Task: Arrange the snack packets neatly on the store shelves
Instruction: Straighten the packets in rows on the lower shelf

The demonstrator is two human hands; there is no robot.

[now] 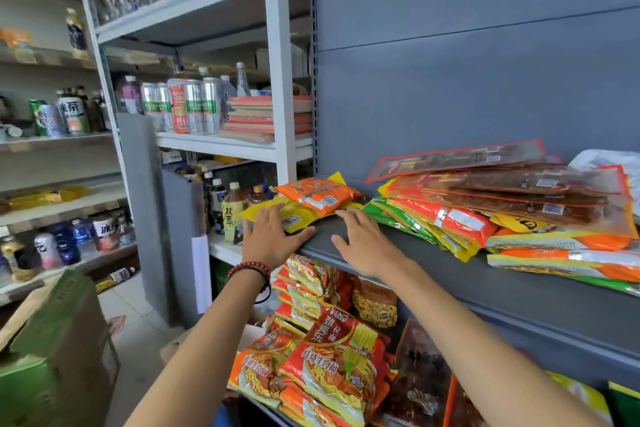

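Here, at the far left stands a cardboard box [52, 357], and behind it a white rack [277, 45] with drink cans [194, 107]. The left hand [270, 236], with a bead bracelet [249, 269] on the wrist, lies flat with straight fingers on a yellow packet [294, 217] at the left end of the grey shelf [450, 281]; it grips nothing. An orange packet [318, 196] lies on the yellow one. The right hand [363, 243] rests open on the bare shelf just beside them, holding nothing. Further right, a loose pile of packets [519, 211] lies on the same shelf.
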